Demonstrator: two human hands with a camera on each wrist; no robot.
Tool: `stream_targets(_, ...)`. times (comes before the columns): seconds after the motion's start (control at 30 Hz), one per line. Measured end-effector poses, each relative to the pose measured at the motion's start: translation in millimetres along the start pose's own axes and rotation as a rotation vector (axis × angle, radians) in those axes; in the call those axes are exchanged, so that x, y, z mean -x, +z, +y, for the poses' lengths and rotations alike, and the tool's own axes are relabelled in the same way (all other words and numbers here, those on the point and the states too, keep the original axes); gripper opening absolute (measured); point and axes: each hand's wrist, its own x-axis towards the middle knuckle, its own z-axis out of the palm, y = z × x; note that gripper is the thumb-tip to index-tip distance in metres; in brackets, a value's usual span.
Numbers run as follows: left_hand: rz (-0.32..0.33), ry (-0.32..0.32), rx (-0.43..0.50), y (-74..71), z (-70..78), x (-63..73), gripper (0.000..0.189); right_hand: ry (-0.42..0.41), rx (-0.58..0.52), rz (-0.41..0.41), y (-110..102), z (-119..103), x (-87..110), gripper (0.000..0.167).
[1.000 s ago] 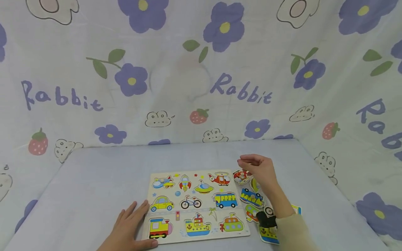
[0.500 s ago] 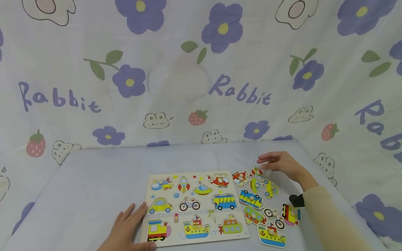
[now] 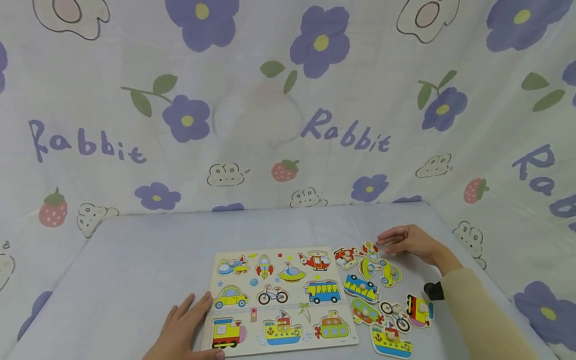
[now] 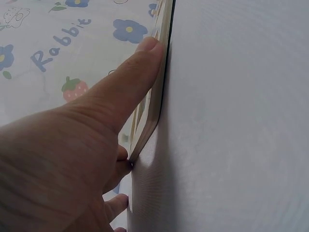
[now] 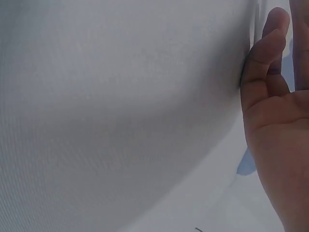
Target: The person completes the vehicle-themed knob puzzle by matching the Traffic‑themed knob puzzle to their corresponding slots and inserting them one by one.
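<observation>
My left hand (image 3: 180, 330) rests at the left edge of a wooden puzzle board (image 3: 324, 345), fingers spread along the side. In the left wrist view, its thumb (image 4: 130, 77) lies straight on the board's near edge. My right hand (image 3: 411, 245) is low over the table, fingers slightly bent, fingertips right at the rocket piece (image 3: 370, 250). A helicopter piece (image 3: 347, 258), a UFO piece (image 3: 368, 269) and a yellow car piece (image 3: 389, 273) lie close by. In the right wrist view, the bent fingers partly hide what they reach. An airplane piece (image 3: 233, 265) with a knob sits in the board.
Right of the board lie more knobbed pieces: a bus (image 3: 361, 288), a submarine (image 3: 366, 312), a bicycle (image 3: 396, 316), a train (image 3: 420, 310) and a ship (image 3: 390, 342). A printed curtain (image 3: 252, 120) hangs behind the pale table (image 3: 135, 270).
My right hand has moved right from near the board's top right corner, then lowered beside the rocket piece, uncovering the loose pieces. My left hand stays at the board.
</observation>
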Motion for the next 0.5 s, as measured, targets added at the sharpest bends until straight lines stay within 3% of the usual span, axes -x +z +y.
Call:
stream_targets(0.27, -0.019, -0.042, 0.006, -1.6, 3.9, 0.5, 0.120, 0.013, 0.036, -0.017, 0.5, 1.8, -3.6, 0.039)
stream_targets(0.5, -0.011, -0.021, 0.015, -1.6, 1.6, 1.0, 0.119, 0.021, 0.020, -0.030, 7.1, 0.0, -8.2, 0.038)
